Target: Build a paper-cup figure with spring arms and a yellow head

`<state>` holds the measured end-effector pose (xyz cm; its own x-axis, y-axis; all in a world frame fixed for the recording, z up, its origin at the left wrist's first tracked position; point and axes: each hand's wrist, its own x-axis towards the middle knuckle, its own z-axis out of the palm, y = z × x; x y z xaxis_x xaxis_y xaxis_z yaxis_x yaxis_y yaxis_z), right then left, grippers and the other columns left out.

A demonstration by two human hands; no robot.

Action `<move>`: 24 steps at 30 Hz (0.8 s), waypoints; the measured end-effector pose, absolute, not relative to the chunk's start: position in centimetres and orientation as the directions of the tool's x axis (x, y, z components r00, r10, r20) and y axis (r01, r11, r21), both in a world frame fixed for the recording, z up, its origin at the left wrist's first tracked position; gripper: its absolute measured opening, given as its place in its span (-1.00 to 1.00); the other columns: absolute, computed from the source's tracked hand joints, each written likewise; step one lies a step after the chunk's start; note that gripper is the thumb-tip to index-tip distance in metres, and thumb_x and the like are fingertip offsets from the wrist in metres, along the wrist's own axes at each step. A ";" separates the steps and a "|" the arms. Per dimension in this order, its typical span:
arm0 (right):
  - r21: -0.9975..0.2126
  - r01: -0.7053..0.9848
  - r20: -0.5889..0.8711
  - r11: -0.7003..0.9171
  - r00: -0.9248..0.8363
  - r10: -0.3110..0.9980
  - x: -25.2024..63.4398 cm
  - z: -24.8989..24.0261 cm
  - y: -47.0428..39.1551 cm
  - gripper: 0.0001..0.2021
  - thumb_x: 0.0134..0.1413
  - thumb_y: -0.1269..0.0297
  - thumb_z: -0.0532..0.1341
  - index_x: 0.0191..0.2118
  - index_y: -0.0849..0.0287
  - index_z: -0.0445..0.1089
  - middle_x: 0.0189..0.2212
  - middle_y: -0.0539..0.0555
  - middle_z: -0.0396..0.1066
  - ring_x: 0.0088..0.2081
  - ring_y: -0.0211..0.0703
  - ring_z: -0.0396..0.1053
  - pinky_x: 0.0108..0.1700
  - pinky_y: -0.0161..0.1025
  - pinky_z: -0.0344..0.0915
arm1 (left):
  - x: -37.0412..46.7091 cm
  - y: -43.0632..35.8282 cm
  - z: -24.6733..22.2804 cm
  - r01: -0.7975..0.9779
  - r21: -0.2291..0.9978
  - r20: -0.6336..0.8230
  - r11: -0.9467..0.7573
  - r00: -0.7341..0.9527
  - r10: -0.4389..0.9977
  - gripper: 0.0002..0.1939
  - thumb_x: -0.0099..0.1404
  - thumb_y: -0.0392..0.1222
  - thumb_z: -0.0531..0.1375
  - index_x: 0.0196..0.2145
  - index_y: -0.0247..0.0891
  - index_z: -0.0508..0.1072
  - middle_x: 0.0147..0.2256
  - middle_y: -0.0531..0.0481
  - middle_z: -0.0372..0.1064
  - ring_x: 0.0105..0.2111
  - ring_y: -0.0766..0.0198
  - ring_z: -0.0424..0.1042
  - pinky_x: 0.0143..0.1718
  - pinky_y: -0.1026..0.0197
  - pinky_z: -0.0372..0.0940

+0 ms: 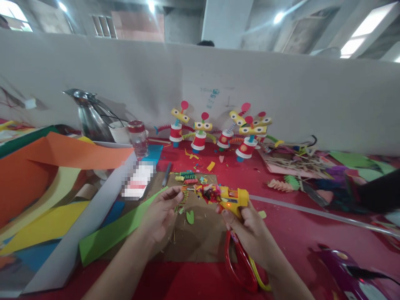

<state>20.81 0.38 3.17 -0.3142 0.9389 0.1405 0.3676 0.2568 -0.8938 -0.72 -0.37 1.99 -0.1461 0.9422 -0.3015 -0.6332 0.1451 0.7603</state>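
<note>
My right hand (250,233) grips a glue gun (236,200), my left hand (160,213) pinches folded paper (185,197), and leftward one box (67,246) holds coloured sheets (56,218).

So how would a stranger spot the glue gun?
Find the brown sheet on the red table. Above it, the right hand grips the glue gun, its nozzle pointing toward the left hand. Its yellow body and glowing orange light set it apart from the red-handled scissors below.

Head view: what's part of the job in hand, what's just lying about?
Likely in the job:
right hand: yellow glue gun
left hand: folded paper strip
green folded strip nearby

Probably just lying about:
steel jug
red-lidded jar
purple device
</note>
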 end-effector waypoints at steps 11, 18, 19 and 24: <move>-0.718 0.492 0.362 0.492 -0.340 0.868 21.2 2.2 0.2 -0.74 0.27 0.13 0.10 -0.03 0.13 0.34 -0.14 0.21 0.48 -0.09 0.03 0.44 -0.11 -0.12 0.37 | -0.7 -0.2 1.7 -0.630 0.768 -0.273 0.117 -0.157 0.949 -0.77 -0.14 -0.32 0.46 -0.45 -0.27 0.58 -0.43 0.05 0.41 -0.38 0.38 0.33 -0.27 0.32 0.21; -0.687 0.555 0.337 0.469 -0.328 0.882 21.2 2.2 0.0 -0.74 0.27 0.08 0.08 -0.15 0.15 0.36 -0.31 0.18 0.50 -0.25 0.01 0.47 -0.28 -0.17 0.36 | -0.8 -0.4 1.7 -0.426 0.901 -0.185 0.088 -0.192 0.964 -0.80 -0.05 -0.25 0.42 -0.39 -0.21 0.60 -0.39 0.03 0.44 -0.35 0.34 0.32 -0.27 0.31 0.19; -0.684 0.562 0.335 0.466 -0.325 0.884 21.2 2.2 0.0 -0.73 0.26 0.07 0.08 -0.16 0.15 0.36 -0.31 0.18 0.50 -0.25 0.02 0.46 -0.28 -0.16 0.36 | -0.8 -0.4 1.6 -0.412 0.907 -0.177 0.087 -0.187 0.966 -0.81 -0.04 -0.24 0.41 -0.38 -0.20 0.59 -0.38 0.03 0.44 -0.34 0.34 0.32 -0.27 0.31 0.19; -0.726 0.513 0.320 0.458 -0.338 0.885 21.2 2.3 0.1 -0.75 0.27 0.12 0.08 -0.11 0.15 0.35 -0.26 0.18 0.49 -0.24 -0.02 0.45 -0.24 -0.17 0.37 | -0.9 -0.4 1.5 -0.408 0.909 -0.167 0.083 -0.175 0.970 -0.82 -0.01 -0.21 0.40 -0.37 -0.17 0.59 -0.37 0.04 0.44 -0.36 0.34 0.31 -0.29 0.29 0.17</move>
